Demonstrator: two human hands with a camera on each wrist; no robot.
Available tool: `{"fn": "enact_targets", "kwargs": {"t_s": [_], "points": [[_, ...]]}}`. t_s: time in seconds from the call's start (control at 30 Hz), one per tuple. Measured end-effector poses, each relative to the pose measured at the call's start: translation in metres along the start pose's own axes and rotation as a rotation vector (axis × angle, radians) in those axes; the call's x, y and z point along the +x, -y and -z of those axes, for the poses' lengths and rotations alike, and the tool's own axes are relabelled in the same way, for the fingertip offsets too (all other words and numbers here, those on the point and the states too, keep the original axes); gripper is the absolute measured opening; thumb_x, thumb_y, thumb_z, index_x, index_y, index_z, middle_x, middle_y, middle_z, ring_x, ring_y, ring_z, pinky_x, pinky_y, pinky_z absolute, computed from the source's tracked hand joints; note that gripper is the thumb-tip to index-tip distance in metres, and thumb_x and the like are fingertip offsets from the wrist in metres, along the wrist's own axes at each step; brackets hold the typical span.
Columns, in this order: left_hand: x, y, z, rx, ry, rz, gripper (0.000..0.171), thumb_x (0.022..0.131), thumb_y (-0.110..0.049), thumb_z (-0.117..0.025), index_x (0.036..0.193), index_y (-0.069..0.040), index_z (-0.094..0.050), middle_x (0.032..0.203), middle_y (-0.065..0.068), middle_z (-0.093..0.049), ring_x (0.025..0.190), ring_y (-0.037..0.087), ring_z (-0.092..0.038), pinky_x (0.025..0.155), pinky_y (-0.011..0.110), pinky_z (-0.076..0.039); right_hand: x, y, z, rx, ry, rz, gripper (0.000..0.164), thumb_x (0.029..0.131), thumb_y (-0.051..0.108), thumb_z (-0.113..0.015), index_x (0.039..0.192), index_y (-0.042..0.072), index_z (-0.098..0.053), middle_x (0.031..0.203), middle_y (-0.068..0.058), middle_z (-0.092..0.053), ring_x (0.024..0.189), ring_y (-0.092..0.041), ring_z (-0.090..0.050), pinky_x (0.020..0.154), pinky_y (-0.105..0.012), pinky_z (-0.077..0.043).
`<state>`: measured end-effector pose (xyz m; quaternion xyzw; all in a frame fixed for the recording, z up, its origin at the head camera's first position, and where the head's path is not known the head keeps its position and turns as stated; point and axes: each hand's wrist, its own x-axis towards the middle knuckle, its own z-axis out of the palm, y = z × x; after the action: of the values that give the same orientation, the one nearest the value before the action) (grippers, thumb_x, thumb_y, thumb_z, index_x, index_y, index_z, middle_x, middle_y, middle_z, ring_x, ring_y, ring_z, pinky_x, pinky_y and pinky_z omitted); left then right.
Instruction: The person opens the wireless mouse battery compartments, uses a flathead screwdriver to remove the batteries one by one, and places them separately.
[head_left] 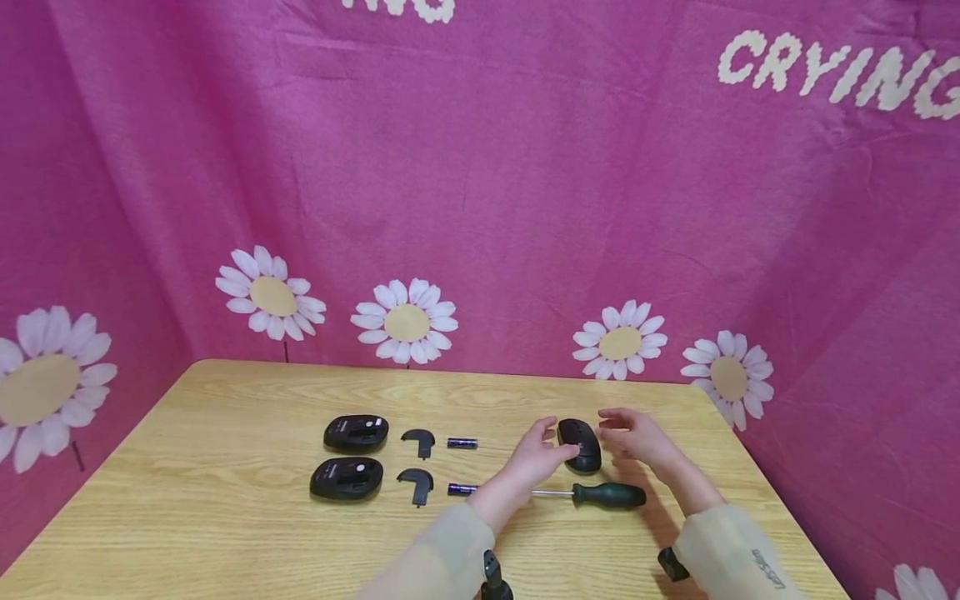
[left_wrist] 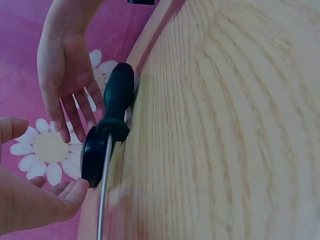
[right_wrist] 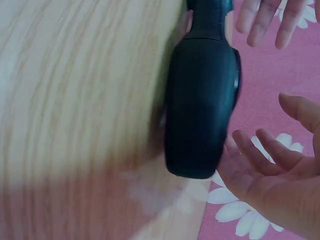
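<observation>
A black computer mouse [head_left: 580,446] rests on the table, buttons facing up, between the two hands. My left hand [head_left: 531,460] is at its left side, fingers spread and loosely bent; in the left wrist view its fingertips come close to the mouse [left_wrist: 91,159], and contact is hard to tell. To the right of the mouse, my right hand [head_left: 637,437] hovers with relaxed fingers and holds nothing. In front of the mouse lies a screwdriver [head_left: 611,495] with a dark green handle, its shaft partly behind the left wrist. The same handle [right_wrist: 200,110] fills the middle of the right wrist view.
Two overturned mice [head_left: 356,433] lie on the left of the wooden table [head_left: 225,467]. Beside them are two black battery covers [head_left: 420,440] and two batteries [head_left: 462,443], the nearer one partly hidden by the left arm. A pink flowered cloth [head_left: 480,208] hangs behind the table.
</observation>
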<state>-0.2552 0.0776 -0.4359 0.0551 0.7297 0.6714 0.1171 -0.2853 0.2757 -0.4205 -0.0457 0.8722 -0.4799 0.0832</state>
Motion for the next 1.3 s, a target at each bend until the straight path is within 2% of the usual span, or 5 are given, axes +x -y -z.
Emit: {"fn": "enact_targets", "kwargs": {"t_s": [0.3,0.53,0.8,1.03,1.3], "points": [[0.014,0.011,-0.002,-0.03,0.005,0.026,0.063,0.083,-0.012,-0.068,0.139,-0.003,-0.04,0.133,0.02,-0.05,0.123,0.035,-0.047,0.098,0.044,-0.044,0.004,-0.008,-0.007,0.009,0.016,-0.079,0.052,0.089,0.013,-0.063,0.13,-0.012,-0.042,0.113,-0.025,-0.057,0.083,-0.02,-0.059,0.067,-0.037,-0.055],[0.018,0.019,-0.002,-0.064,0.063,-0.006,0.065,0.082,-0.005,-0.068,0.139,0.003,-0.038,0.131,0.022,-0.051,0.121,0.035,-0.05,0.097,0.041,-0.046,0.005,-0.011,-0.009,0.028,0.016,-0.087,0.054,0.088,0.011,-0.064,0.13,-0.013,-0.042,0.116,-0.027,-0.056,0.083,-0.018,-0.059,0.069,-0.036,-0.056],[0.019,0.022,0.001,-0.062,0.075,-0.01,0.063,0.084,-0.006,-0.066,0.14,0.003,-0.037,0.134,0.023,-0.049,0.125,0.036,-0.047,0.1,0.041,-0.044,0.005,-0.009,-0.014,0.053,0.012,-0.091,0.049,0.089,0.009,-0.062,0.129,-0.013,-0.044,0.119,-0.028,-0.055,0.082,-0.017,-0.06,0.071,-0.035,-0.055],[0.02,0.024,0.0,-0.06,0.054,-0.034,0.063,0.084,-0.005,-0.066,0.139,0.004,-0.037,0.133,0.023,-0.051,0.121,0.034,-0.052,0.096,0.039,-0.047,0.006,-0.008,-0.021,0.066,-0.04,-0.092,0.044,0.087,0.006,-0.062,0.125,-0.012,-0.05,0.119,-0.027,-0.056,0.083,-0.017,-0.06,0.072,-0.034,-0.055],[0.017,0.023,0.002,-0.054,0.002,-0.071,0.061,0.082,-0.004,-0.068,0.137,0.0,-0.042,0.133,0.019,-0.05,0.115,0.032,-0.054,0.088,0.036,-0.05,0.004,0.0,-0.023,-0.007,-0.085,-0.018,0.046,0.084,0.005,-0.068,0.125,-0.009,-0.053,0.12,-0.029,-0.056,0.093,-0.025,-0.063,0.073,-0.036,-0.057]]}}
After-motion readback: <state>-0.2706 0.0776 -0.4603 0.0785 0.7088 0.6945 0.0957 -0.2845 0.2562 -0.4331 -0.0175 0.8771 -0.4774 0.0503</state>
